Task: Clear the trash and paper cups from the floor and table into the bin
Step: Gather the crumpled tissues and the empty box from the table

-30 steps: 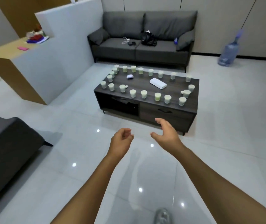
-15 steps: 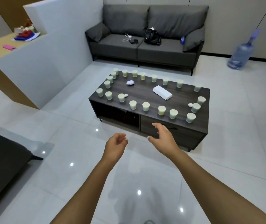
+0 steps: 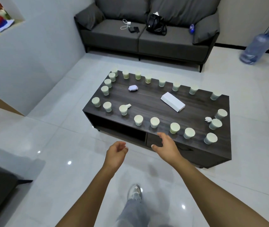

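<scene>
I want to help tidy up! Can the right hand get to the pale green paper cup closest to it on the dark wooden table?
Probably yes. The right hand is open, holding nothing, and nothing lies between it and the pale green paper cup at the dark wooden table's near edge.

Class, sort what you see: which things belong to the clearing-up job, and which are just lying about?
Job: paper cups ringing the coffee table; crumpled paper ball; paper scraps.

Lying about: white box; black handbag; charger cable; water bottle.

Cool even indoor light, ceiling-lamp glare spots on glossy floor (image 3: 51, 161), motion-blurred water bottle (image 3: 255, 48), wide-angle bending at edges
</scene>
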